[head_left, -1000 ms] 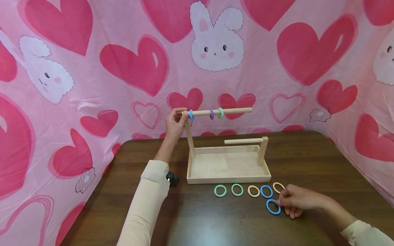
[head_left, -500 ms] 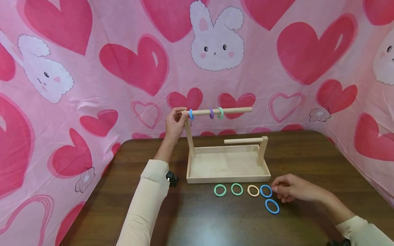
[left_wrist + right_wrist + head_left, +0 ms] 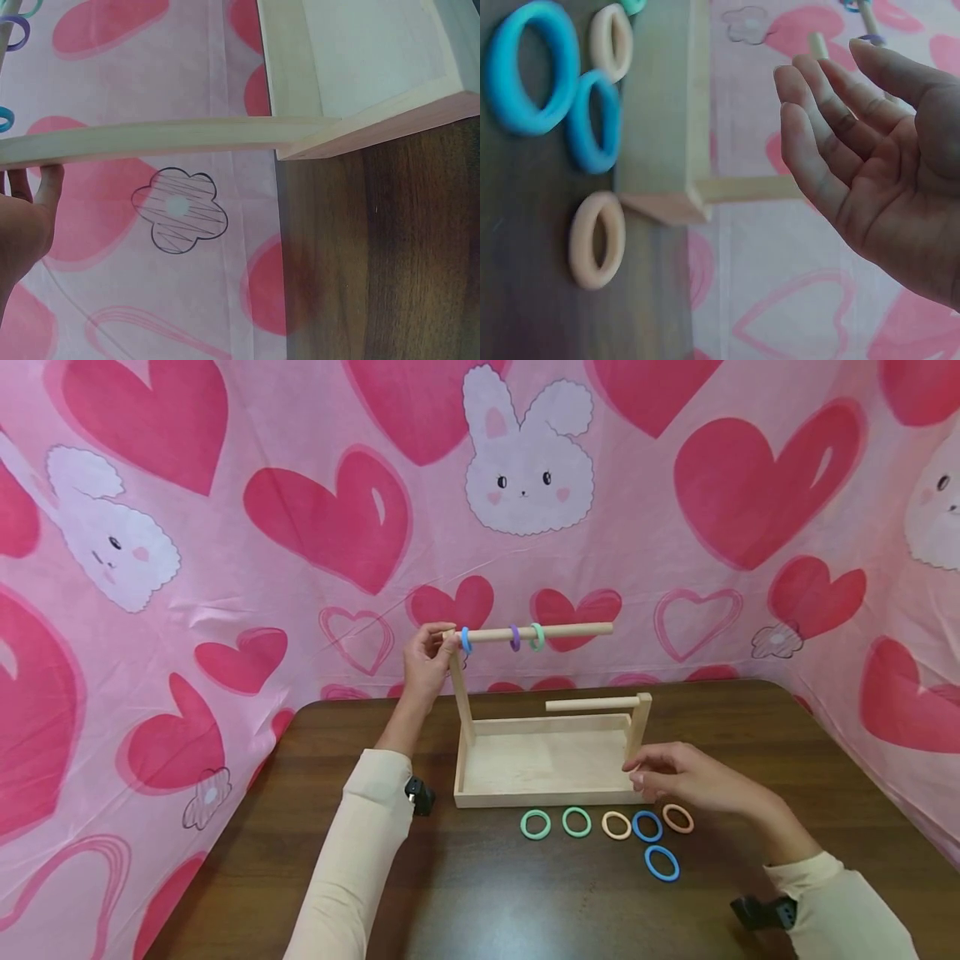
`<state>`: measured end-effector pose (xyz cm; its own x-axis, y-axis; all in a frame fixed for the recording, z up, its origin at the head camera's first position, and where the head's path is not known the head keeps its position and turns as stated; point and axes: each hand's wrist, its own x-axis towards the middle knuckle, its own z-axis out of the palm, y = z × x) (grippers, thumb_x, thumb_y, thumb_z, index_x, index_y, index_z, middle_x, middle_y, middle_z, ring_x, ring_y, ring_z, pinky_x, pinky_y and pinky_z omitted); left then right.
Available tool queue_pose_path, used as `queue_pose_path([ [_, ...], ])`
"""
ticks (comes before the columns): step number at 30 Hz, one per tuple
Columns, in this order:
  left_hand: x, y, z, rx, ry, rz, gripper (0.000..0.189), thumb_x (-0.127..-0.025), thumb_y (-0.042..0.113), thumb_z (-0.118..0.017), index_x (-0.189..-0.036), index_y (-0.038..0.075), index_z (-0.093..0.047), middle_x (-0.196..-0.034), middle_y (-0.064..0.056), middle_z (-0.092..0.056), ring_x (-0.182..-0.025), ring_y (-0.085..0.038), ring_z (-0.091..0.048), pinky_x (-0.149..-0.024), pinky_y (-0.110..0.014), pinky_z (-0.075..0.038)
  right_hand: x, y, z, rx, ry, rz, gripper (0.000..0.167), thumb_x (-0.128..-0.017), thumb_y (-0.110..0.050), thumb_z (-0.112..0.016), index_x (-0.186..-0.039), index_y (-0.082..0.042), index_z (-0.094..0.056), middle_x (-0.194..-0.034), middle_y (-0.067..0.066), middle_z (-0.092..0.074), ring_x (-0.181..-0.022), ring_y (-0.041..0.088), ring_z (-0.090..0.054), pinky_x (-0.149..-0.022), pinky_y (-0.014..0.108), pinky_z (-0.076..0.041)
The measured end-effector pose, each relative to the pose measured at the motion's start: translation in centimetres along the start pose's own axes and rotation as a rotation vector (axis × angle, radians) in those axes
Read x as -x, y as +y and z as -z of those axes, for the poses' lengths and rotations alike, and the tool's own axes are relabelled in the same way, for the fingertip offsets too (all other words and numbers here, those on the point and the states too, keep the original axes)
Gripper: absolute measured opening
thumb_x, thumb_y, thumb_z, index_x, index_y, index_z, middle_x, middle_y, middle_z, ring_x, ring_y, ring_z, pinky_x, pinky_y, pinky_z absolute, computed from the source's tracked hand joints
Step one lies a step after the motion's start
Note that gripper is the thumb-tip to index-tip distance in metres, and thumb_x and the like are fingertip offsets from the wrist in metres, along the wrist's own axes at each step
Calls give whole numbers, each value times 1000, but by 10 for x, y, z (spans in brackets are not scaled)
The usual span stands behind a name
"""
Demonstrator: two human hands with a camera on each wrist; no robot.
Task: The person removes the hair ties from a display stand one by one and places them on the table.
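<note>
A wooden rack has a shallow tray base (image 3: 555, 799), a tall left post (image 3: 462, 702) and a shorter right post (image 3: 640, 727). My left hand (image 3: 426, 667) holds the top of the tall post between thumb and fingers. From that post an upper rod (image 3: 577, 629) runs right, carrying a blue ring (image 3: 465, 641), a purple ring (image 3: 517, 643) and a green ring (image 3: 541, 632). Over the tray's front right corner hovers my right hand (image 3: 693, 779). Its fingers are loosely bent with nothing between them in the right wrist view, palm (image 3: 885, 180) showing.
On the table (image 3: 480, 893) before the tray lie two green rings, a cream ring (image 3: 617, 839), a blue ring (image 3: 647, 841) and a peach ring (image 3: 679, 832). Another blue ring (image 3: 663, 880) lies nearer. A lower rod (image 3: 588, 704) points left from the short post.
My right hand has gone from beside the nearer blue ring, up past the peach ring, to the tray's right corner. The peach ring shows fully again. My left hand stays put.
</note>
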<state>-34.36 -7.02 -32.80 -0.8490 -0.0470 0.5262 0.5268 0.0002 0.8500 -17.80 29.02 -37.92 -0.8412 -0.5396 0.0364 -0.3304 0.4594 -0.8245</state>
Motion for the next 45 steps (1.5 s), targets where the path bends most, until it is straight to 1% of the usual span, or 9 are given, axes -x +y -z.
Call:
queue_pose_path([
  [4, 1, 1, -1, -2, 0, 5, 22, -95, 0, -66, -115, -10, -63, -81, 15, -62, -73, 0, -62, -62, -16, -49, -11, -10, 0, 1, 12, 16, 27, -102, -10, -58, -121, 9, -62, -94, 11, -71, -81, 5, -69, -74, 30, -61],
  [9, 1, 0, -1, 0, 1, 6, 23, -95, 0, -66, -115, -11, -63, -81, 14, -62, -74, 1, -61, -63, -16, -50, -27, -21, -1, 1, 81, 65, 27, -101, -6, -58, -123, 8, -60, -95, 8, -72, -84, 8, -71, -78, 25, -60],
  [16, 0, 0, 0, -8, 3, 9, 23, -96, 1, -66, -116, -10, -62, -83, 12, -63, -75, 1, -61, -63, -15, -50, -53, -38, -4, -96, 172, 70, 28, -101, -6, -59, -126, 7, -60, -95, 2, -73, -87, 9, -73, -83, 25, -60],
  [21, 1, 0, 1, 13, -1, 13, 23, -96, -1, -65, -116, -11, -62, -83, 12, -63, -74, 0, -61, -63, -15, -52, -77, -50, -5, -173, 288, 88, 31, -101, -6, -59, -126, 11, -58, -96, 3, -74, -86, 6, -74, -81, 22, -60],
  [25, 0, 0, 0, 25, -5, 7, 22, -96, -2, -64, -116, -12, -61, -84, 10, -65, -75, 0, -62, -65, -15, -54, -94, -56, -10, -299, 370, 94, 30, -102, -5, -57, -127, 9, -56, -92, -4, -74, -84, 3, -74, -80, 22, -61],
  [28, 0, -1, 1, 16, 2, 8, 21, -96, -2, -65, -115, -11, -62, -86, 9, -66, -76, 0, -61, -62, -15, -51, -107, -59, -14, -428, 419, 88, 23, -102, -5, -56, -124, 0, -58, -87, -12, -73, -82, 4, -75, -79, 23, -62],
  [32, 0, -1, 1, 13, 0, 13, 21, -96, -1, -65, -115, -10, -62, -87, 8, -67, -76, -1, -61, -60, -16, -50, -125, -60, -20, -576, 517, 80, 16, -101, -4, -56, -116, -10, -59, -81, -14, -74, -76, 4, -75, -75, 22, -62],
  [39, -1, -2, 0, 17, -5, 6, 22, -95, -2, -65, -115, -12, -62, -88, 5, -68, -76, -1, -63, -66, -16, -54, -153, -63, -30, -805, 675, 43, 18, -101, 0, -53, -119, -2, -54, -76, -10, -74, -67, 2, -73, -67, 18, -60],
  [45, -1, -2, 1, -1, 4, 7, 21, -94, -1, -67, -114, -10, -64, -85, 8, -68, -74, 0, -63, -69, -17, -54, -170, -64, -37, -908, 763, 29, 20, -99, 3, -55, -118, -3, -52, -70, -10, -72, -61, 2, -71, -62, 17, -59],
])
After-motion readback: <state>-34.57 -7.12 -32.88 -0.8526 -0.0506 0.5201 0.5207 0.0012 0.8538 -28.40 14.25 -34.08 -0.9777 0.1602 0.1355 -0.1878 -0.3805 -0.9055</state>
